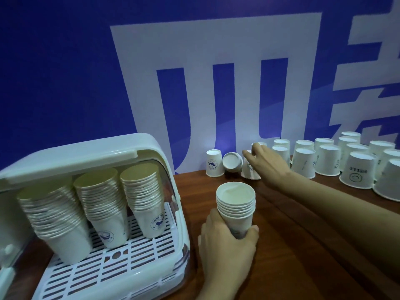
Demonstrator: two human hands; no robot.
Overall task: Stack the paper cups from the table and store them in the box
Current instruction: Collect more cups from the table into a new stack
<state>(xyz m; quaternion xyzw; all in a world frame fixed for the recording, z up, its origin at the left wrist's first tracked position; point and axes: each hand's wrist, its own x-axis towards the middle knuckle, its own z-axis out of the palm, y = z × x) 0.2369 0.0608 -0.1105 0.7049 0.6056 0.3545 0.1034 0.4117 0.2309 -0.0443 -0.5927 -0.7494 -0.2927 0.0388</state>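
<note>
Curled round the lower wall of a short stack of paper cups (pixel 236 210), mouths up, the left hand (pixel 227 245) held it upright just above the brown table (pixel 303 245), thumb on the near right side and fingers wrapped behind. Beyond that grip, toward the blue wall, the right hand (pixel 265 163) was stretched out with thumb and fingers closing on an upside-down cup (pixel 249 168) tipped off its rim; whether it was fully pinched I could not tell.

These cups looked very light, thin and easily crushed, so I judged a loose hold at the side wall, near the base or just under the rolled lip, to be the place to take them. Squeezed hard, the wall would likely buckle. The nested stack seemed stiffer than a lone cup, though it could slide apart if tilted.

They were white, tapered, with small blue round logos. Left of the reaching hand stood one more inverted cup (pixel 214 163) and one lying on its side (pixel 232 162). Right of it, rows of inverted cups (pixel 324 159) crowded the table's far edge, one marked HELLO (pixel 358 173).

Left of the held stack, the white plastic box (pixel 171 213) stood open, three tall leaning stacks (pixel 99 204) already inside on its slotted tray.
</note>
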